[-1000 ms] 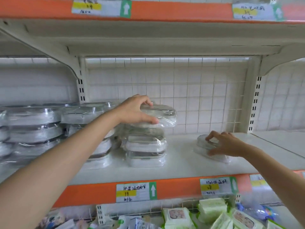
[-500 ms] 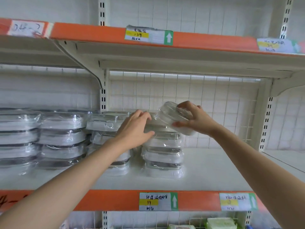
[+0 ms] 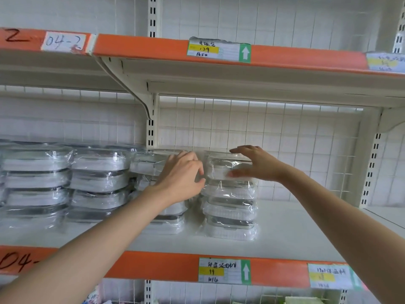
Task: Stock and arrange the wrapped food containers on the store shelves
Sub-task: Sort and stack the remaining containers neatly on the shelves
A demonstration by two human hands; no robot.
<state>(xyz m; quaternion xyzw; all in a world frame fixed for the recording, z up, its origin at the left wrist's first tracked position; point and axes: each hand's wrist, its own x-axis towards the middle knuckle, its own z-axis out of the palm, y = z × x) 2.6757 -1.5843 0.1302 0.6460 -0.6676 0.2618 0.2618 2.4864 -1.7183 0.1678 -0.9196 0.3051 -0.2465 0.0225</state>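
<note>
Several wrapped food containers, clear-lidded and white, stand in stacks on the middle shelf (image 3: 295,233). The rightmost stack (image 3: 230,218) carries a top container (image 3: 221,168). My left hand (image 3: 183,175) has bent fingers and thumb closed on the left edge of that stack, near its top. My right hand (image 3: 255,164) is at the top container's right end, blurred, with straight fingers over the lid and the thumb at its side. A neighbouring stack (image 3: 153,163) is partly hidden behind my left hand and forearm.
More container stacks (image 3: 96,183) fill the shelf to the left, with another row (image 3: 35,178) at the far left. To the right of the last stack the shelf surface is bare. The upper shelf edge (image 3: 142,46) overhangs. Price labels (image 3: 223,270) sit on the orange front strip.
My right hand carried a container from the shelf's right side and set it on top of the rightmost stack, then loosened its fingers. My left hand moved from the stack's top to its left edge.
</note>
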